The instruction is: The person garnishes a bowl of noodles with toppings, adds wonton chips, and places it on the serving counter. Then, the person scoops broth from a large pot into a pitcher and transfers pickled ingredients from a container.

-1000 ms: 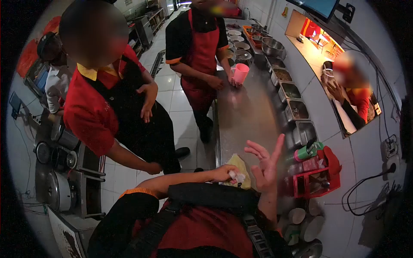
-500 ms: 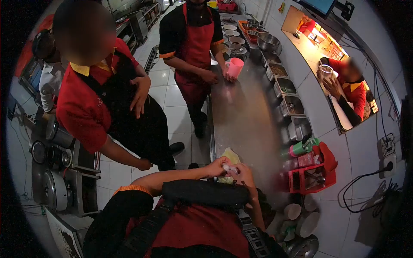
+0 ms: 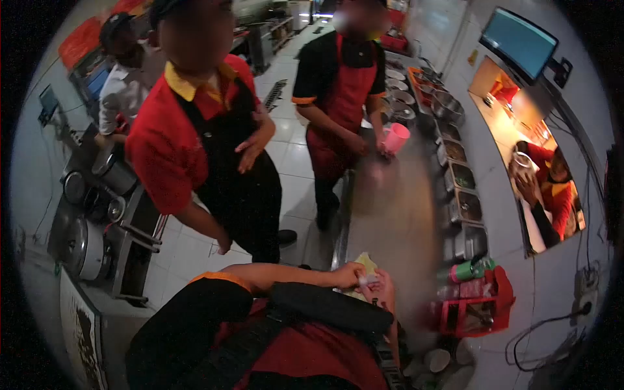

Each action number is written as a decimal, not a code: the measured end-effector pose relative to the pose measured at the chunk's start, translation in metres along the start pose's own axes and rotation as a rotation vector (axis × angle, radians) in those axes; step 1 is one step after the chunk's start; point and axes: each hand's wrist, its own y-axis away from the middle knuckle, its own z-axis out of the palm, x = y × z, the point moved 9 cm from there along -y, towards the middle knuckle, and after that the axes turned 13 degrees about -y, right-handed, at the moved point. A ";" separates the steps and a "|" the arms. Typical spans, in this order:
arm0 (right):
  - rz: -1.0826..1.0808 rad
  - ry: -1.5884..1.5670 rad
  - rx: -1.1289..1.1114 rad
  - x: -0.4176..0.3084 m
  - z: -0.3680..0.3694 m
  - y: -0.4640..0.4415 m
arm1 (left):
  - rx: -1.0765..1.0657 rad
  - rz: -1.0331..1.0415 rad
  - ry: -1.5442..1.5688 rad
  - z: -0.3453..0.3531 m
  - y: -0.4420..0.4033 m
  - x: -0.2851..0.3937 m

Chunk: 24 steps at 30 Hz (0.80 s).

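My left hand [image 3: 351,275] and my right hand [image 3: 384,290] meet over the near end of the metal counter. Both are closed, pinching a small whitish, partly see-through piece [image 3: 371,279] whose kind is too small to make out. Just beyond my fingers, a pale yellow-green crumpled sheet or wrapper [image 3: 366,262] lies on the counter, partly covered by my hands.
A long metal counter [image 3: 390,214] runs ahead, with metal food pans [image 3: 466,205] along its right. A red caddy [image 3: 478,312] stands near the wall. One co-worker holds a pink mug [image 3: 395,138]; another person [image 3: 214,149] stands at left. Someone beyond the hatch holds a container.
The view has tilted up and turned left, so the scene sits lower and further right. My hands still hold the whitish piece together. The co-worker keeps the pink mug.
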 end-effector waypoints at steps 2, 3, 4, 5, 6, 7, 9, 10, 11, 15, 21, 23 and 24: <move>-0.006 0.236 -0.059 0.001 -0.010 0.001 | 0.006 -0.045 0.077 0.004 -0.004 -0.001; -0.023 0.219 -0.147 0.016 0.005 -0.007 | 0.105 -0.042 -0.165 -0.014 0.002 0.005; 0.057 0.124 -0.044 0.042 -0.004 -0.010 | 0.094 -0.099 -0.178 -0.019 0.007 0.008; 0.149 0.038 0.123 0.053 -0.023 -0.002 | 0.093 -0.100 -0.188 -0.016 0.002 0.000; -0.103 0.306 0.021 0.034 -0.019 0.001 | 0.043 -0.154 -0.129 -0.007 -0.003 -0.017; -0.097 0.318 0.043 0.030 -0.025 0.008 | 0.002 -0.210 -0.071 -0.002 -0.001 -0.017; -0.054 0.443 0.092 0.032 -0.018 0.005 | 0.013 -0.237 -0.067 -0.006 0.001 -0.015; -0.053 0.436 0.070 0.034 -0.011 0.004 | -0.006 -0.157 -0.103 -0.003 -0.003 -0.015; -0.076 0.437 0.132 0.032 -0.013 0.005 | -0.028 -0.078 -0.139 0.001 -0.008 -0.015; -0.054 0.430 0.237 0.036 -0.014 0.008 | -0.056 0.063 -0.334 -0.002 -0.006 -0.006; -0.099 0.246 0.314 0.038 -0.018 0.012 | -0.016 0.152 -0.454 -0.008 0.012 0.047; -0.107 0.231 0.331 0.043 -0.023 0.011 | -0.004 0.199 -0.547 -0.010 0.011 0.051; -0.117 0.213 0.343 0.046 -0.025 0.010 | 0.014 0.245 -0.643 -0.011 0.010 0.056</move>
